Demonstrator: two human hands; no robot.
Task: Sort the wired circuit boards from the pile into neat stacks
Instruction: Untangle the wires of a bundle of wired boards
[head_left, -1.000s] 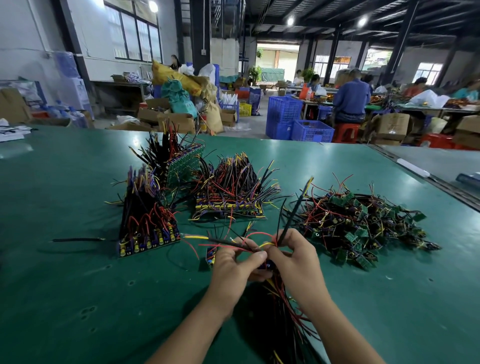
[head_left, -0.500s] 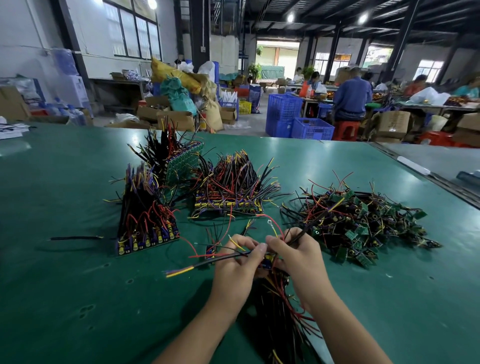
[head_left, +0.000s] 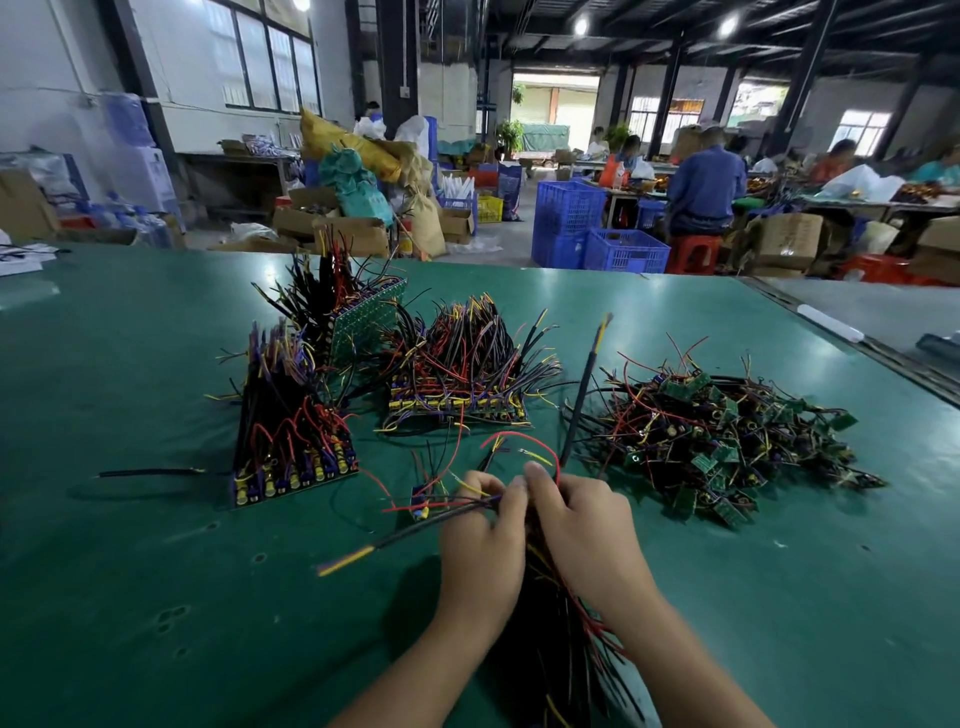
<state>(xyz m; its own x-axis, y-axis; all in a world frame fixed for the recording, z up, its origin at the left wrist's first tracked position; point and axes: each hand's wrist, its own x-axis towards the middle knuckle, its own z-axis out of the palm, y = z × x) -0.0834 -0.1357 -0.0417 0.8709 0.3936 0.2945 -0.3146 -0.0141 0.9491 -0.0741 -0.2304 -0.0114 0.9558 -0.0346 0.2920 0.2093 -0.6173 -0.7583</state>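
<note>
**Pinched together at low centre**

The left hand and right hand meet fingertip to fingertip, fingers curled and pinching a bundle of wired circuit boards. The loose pile lies centre right; three stacks stand centre left.

Bright ceiling lamps overhead throw pale glare on the green surface beneath them; far workers look soft, and the edges bow outward.
</note>
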